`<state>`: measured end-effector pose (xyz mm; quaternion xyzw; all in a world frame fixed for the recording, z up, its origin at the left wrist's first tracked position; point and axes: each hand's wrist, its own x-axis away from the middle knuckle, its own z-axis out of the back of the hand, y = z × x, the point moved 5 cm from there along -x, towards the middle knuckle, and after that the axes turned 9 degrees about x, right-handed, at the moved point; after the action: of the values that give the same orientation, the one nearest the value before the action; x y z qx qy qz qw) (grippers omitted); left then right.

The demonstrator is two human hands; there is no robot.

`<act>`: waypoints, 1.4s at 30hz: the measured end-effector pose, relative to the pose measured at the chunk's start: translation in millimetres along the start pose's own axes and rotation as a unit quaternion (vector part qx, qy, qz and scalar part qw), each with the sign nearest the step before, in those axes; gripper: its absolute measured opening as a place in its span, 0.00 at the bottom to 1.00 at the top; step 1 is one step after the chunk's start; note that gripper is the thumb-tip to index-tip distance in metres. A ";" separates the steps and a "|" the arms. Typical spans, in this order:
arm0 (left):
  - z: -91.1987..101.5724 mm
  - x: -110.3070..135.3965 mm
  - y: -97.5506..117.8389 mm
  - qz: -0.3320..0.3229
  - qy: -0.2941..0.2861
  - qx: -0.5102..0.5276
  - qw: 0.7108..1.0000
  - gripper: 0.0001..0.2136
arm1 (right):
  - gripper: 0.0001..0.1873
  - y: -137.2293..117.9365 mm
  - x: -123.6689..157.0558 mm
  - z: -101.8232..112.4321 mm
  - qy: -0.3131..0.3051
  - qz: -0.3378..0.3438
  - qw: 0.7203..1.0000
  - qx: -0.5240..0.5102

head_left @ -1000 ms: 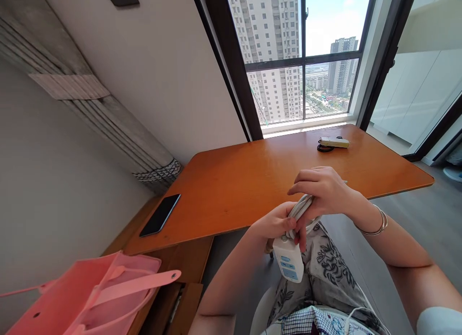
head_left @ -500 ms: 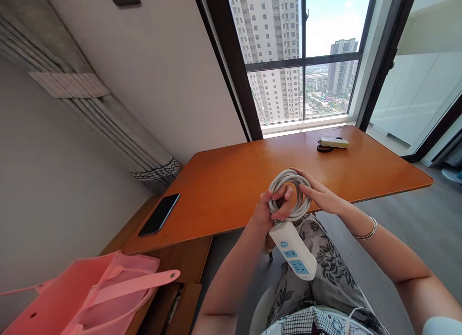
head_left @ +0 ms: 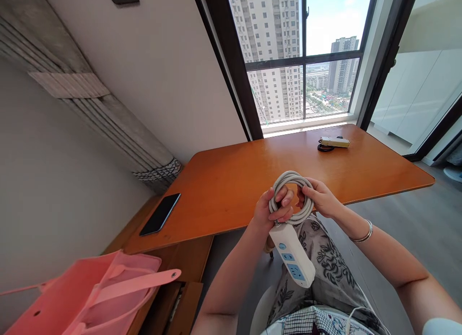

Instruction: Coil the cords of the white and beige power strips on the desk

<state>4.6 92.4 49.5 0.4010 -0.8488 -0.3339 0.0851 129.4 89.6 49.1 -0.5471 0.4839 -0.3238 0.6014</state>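
Closest in, off the near left corner of the table, a pink bag sits with its mouth open and one strap lying across the top. In front of the table's near edge is the person's lap in dark flower-print trousers, and right above it hangs a white power strip with blue socket faces, tilted with its free end pointing down and towards the camera. Follow it up to the near edge of the table and there are both hands. The left hand is curled tight on the left side of the cable coil, its fingers hooked through the loop and the thumb pressed over the strands just where the cord leaves the strip. The right hand is wrapped round the right side of the same coil with its fingers bent in close, and a silver bracelet sits on that wrist. The grey coil stands upright as a neat round bundle, held in the air just above the near edge of the table and not resting on it. On the table's left end, by the near corner, a dark phone lies flat, screen up. Well across at the far edge, a small cream device lies against a black loop, too small to make out. Beyond the table's far edge, a big window looks out on tall apartment blocks.
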 end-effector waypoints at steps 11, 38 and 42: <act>-8.5 -1.7 6.7 0.013 -0.009 -0.081 0.997 0.21 | 0.25 -2.1 -1.2 12.9 0.032 0.006 0.998 0.056; 14.4 -11.2 30.4 -0.172 0.201 -0.103 0.959 0.16 | 0.23 -12.8 66.6 1.9 -0.028 0.035 0.855 0.517; 15.7 -13.3 28.2 -0.160 0.171 -0.105 0.966 0.15 | 0.25 -53.1 73.3 11.9 0.062 0.170 0.837 0.517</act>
<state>-10.6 122.9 57.1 0.5719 -0.7064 -0.3567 0.2161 171.5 16.1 83.2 -0.0444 0.3678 -0.4531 0.8109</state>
